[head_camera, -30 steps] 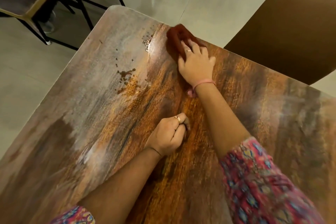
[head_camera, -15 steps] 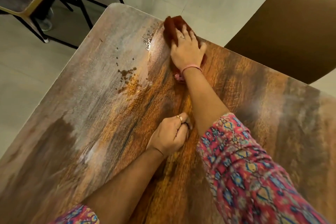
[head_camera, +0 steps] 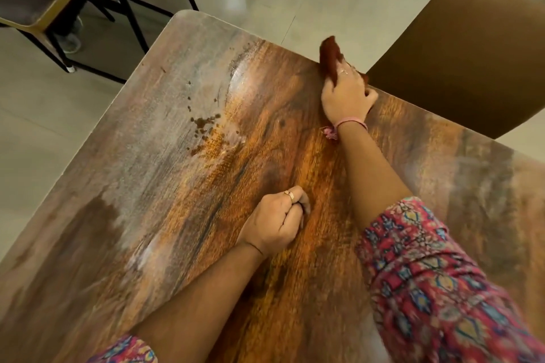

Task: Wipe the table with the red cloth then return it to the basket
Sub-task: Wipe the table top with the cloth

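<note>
Red cloth [head_camera: 329, 57] under right hand [head_camera: 346, 94] grip, at table [head_camera: 147, 186] far edge.

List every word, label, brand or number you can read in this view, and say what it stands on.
None: no readable text anywhere.
The table shows only wood grain and brown crumbs.
The red cloth, the patterned sleeve and the brown chair carry no lettering.

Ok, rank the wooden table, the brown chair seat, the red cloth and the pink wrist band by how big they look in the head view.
1. Wooden table
2. Brown chair seat
3. Red cloth, partly hidden under the right hand
4. Pink wrist band
</note>
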The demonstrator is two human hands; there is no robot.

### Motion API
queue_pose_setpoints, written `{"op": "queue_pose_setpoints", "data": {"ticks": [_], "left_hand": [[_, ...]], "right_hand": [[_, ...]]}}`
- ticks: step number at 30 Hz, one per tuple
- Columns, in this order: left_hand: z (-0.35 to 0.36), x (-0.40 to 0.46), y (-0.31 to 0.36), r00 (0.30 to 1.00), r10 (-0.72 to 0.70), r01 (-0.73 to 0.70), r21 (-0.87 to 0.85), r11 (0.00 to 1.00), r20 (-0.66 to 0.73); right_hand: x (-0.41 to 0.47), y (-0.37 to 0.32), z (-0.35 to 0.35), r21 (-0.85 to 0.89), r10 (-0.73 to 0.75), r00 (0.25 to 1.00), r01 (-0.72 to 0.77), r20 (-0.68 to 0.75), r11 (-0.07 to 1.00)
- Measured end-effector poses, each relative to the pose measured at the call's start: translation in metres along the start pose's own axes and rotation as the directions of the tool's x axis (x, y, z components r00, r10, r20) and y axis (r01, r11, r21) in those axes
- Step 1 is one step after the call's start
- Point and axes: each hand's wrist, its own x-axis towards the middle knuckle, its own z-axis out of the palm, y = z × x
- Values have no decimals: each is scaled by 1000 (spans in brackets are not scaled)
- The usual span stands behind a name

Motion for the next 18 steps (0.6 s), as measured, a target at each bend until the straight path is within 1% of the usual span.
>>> {"op": "queue_pose_setpoints", "data": {"ticks": [1,2,3,7,9,11,13,14,15,16,17,18], "left_hand": [[0,0,0,1000,1,-1,3,1000,3],[-1,1,1,1000,4,-4,6,1000,6],[-1,1,1,1000,7,-7,15,1000,6],[-3,3,5,1000,-2,2,46,999,13],[-4,2,9,1000,-9,8,63,998,16],[-6,3,15,1000,-18,17,75,997,21],[-11,3,23,996,-89,89,3,996,6],[-16,3,29,988,-154,152,-93,984,-9],[-20,1,34,980,-193,182,-186,965,-42],[-27,-4,37,971,-215,182,-262,948,-103],[-36,-11,40,960,-207,143,-306,941,-189],[-47,-21,41,944,-189,90,-343,935,-269]], "right_hand": [[-4,-1,0,-4,55,998,-55,-27,998],[-11,-3,1,-6,70,997,-70,-36,998],[-20,-5,1,-11,55,998,-56,-27,998],[-63,-2,0,-49,-106,991,111,86,993],[-74,-4,-3,-55,-121,986,128,111,990],[-75,-11,-6,-64,-81,989,90,124,994],[-77,-22,-9,-72,-28,990,39,141,997],[-77,-30,-9,-76,-4,989,16,150,997],[-79,-41,-8,-81,9,986,5,168,997],[-84,-54,-6,-89,-4,981,21,193,996],[-92,-69,-2,-98,-53,973,77,223,992],[-105,-85,3,-102,-135,957,166,256,981]]}}
